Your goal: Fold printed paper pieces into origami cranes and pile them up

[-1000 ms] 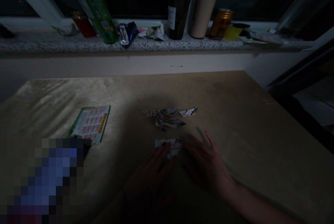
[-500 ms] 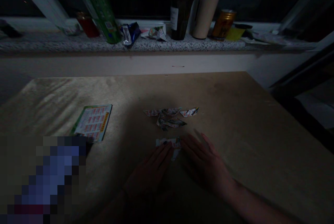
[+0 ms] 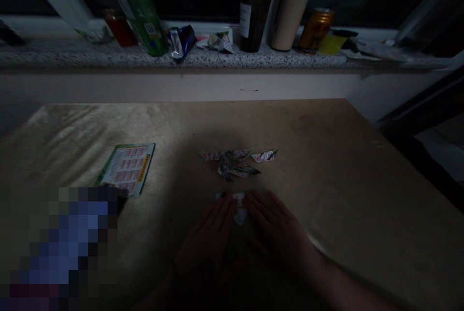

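A small folded piece of printed paper (image 3: 239, 215) lies on the table between my hands, its lower end narrowing to a point. My left hand (image 3: 212, 226) presses flat on its left part with the fingers stretched out. On its right part rest the extended fingertips of my right hand (image 3: 273, 219). Both hands hide much of the paper. Just beyond them lie several folded printed paper pieces (image 3: 239, 171), slim and pointed; one separate folded piece (image 3: 264, 155) sits at their right end.
A stack of printed cards or sheets (image 3: 126, 168) lies on the table (image 3: 319, 156) at left, near a pixelated area. Along the granite windowsill (image 3: 203, 62) stand a green bottle (image 3: 154, 35), a dark bottle (image 3: 253, 21), a cardboard tube (image 3: 290, 16) and an orange can (image 3: 315, 31).
My right hand has shifted slightly left onto the paper, with its fingers closer together. My left fingers have moved a little left and up, and more of the paper's lower point shows.
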Demonstrator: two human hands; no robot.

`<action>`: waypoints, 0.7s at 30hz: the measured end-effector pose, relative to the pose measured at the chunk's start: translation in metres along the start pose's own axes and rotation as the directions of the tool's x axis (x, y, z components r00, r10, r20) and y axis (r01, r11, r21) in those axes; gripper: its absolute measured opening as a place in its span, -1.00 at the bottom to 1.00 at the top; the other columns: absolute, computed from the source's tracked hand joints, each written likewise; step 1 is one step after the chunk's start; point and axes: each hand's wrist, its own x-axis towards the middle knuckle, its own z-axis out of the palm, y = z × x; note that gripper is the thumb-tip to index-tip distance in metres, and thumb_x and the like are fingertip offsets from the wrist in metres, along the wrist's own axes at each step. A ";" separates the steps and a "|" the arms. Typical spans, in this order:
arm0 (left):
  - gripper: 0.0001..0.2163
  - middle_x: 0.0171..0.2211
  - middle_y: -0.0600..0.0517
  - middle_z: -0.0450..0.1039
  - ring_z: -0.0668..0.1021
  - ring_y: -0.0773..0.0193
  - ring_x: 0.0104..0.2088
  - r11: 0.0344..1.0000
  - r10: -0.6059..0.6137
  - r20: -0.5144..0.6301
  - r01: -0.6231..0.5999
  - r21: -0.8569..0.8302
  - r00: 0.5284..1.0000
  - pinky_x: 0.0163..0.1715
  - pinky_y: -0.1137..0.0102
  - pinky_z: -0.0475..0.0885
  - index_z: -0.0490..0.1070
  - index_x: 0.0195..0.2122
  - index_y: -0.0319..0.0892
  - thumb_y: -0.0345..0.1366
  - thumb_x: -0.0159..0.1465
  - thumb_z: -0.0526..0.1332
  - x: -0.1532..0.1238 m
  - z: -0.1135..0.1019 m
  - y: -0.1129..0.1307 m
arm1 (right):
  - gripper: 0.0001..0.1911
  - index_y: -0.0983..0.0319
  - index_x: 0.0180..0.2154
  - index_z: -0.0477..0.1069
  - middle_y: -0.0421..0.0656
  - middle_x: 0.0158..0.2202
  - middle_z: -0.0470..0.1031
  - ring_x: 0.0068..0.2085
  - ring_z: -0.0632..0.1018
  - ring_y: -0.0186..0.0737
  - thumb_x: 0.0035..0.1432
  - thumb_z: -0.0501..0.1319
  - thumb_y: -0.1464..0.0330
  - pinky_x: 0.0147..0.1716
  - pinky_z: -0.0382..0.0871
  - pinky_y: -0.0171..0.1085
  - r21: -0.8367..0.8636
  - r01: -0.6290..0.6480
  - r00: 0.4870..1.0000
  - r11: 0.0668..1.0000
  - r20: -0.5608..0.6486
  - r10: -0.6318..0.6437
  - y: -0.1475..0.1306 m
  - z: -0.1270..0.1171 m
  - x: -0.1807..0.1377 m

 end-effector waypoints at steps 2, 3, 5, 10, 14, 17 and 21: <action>-0.23 0.24 -0.26 -0.03 0.11 -0.02 0.21 1.000 -0.025 -0.004 0.025 0.012 1.000 0.14 0.21 0.06 -0.13 0.26 -0.41 0.09 0.19 -0.05 0.001 0.002 0.002 | -0.45 0.32 0.18 0.08 -0.07 0.18 0.20 0.19 0.22 -0.12 0.20 0.04 0.28 0.17 0.09 -0.01 -0.013 -0.007 1.000 1.000 -0.023 0.007 -0.002 0.000 0.001; -0.26 0.24 -0.25 -0.01 0.11 0.00 0.21 0.999 -0.033 -0.010 0.033 0.022 0.999 0.13 0.23 0.06 -0.14 0.26 -0.40 0.06 0.20 -0.06 0.001 0.002 0.002 | -0.46 0.31 0.18 0.08 -0.07 0.19 0.19 0.19 0.22 -0.13 0.20 0.04 0.28 0.17 0.10 -0.01 -0.019 -0.012 1.000 1.000 -0.028 0.012 -0.003 0.000 0.001; -0.31 0.24 -0.24 0.00 0.12 0.04 0.21 0.998 -0.045 -0.027 0.046 0.046 0.999 0.14 0.24 0.04 -0.13 0.26 -0.39 0.01 0.23 -0.07 0.002 0.003 0.004 | -0.48 0.31 0.18 0.09 -0.09 0.18 0.20 0.18 0.23 -0.13 0.22 0.02 0.27 0.17 0.10 -0.02 -0.031 -0.021 1.000 0.999 -0.020 0.020 -0.004 -0.001 0.002; -0.25 0.24 -0.28 -0.04 0.11 0.00 0.21 0.997 -0.065 -0.038 0.066 0.029 0.997 0.13 0.24 0.03 -0.13 0.25 -0.43 0.05 0.20 -0.04 0.002 0.004 0.006 | -0.51 0.33 0.14 0.17 -0.08 0.14 0.27 0.16 0.26 -0.12 0.24 -0.01 0.24 0.19 0.05 -0.03 -0.059 -0.024 1.000 0.998 -0.020 0.022 -0.004 0.003 0.003; -0.26 0.23 -0.28 -0.01 0.13 0.00 0.21 0.999 -0.034 -0.049 0.035 0.022 0.998 0.13 0.23 0.05 -0.16 0.26 -0.43 0.02 0.21 -0.04 0.001 0.007 0.004 | -0.51 0.35 0.11 0.22 -0.04 0.10 0.33 0.14 0.29 -0.09 0.23 0.02 0.22 0.19 0.06 -0.03 -0.091 -0.011 0.997 0.996 -0.078 0.004 -0.006 0.007 0.005; -0.25 0.23 -0.27 0.00 0.13 -0.01 0.21 0.998 -0.054 -0.019 0.054 0.022 0.998 0.12 0.23 0.06 -0.14 0.26 -0.40 0.05 0.19 -0.03 0.001 0.006 0.005 | -0.55 0.36 0.08 0.26 -0.01 0.09 0.34 0.14 0.29 -0.08 0.23 0.04 0.26 0.18 0.07 -0.01 -0.100 0.008 0.991 0.995 -0.135 -0.021 -0.005 0.009 0.008; -0.25 0.22 -0.28 0.03 0.16 -0.02 0.19 0.997 -0.073 -0.020 0.074 0.021 0.997 0.11 0.23 0.10 -0.08 0.24 -0.43 0.06 0.19 -0.03 0.004 0.000 0.009 | -0.52 0.40 0.13 0.17 0.01 0.16 0.24 0.18 0.24 -0.14 0.20 0.05 0.35 0.17 0.15 -0.11 -0.010 0.067 0.992 0.998 -0.105 -0.068 -0.003 0.008 0.012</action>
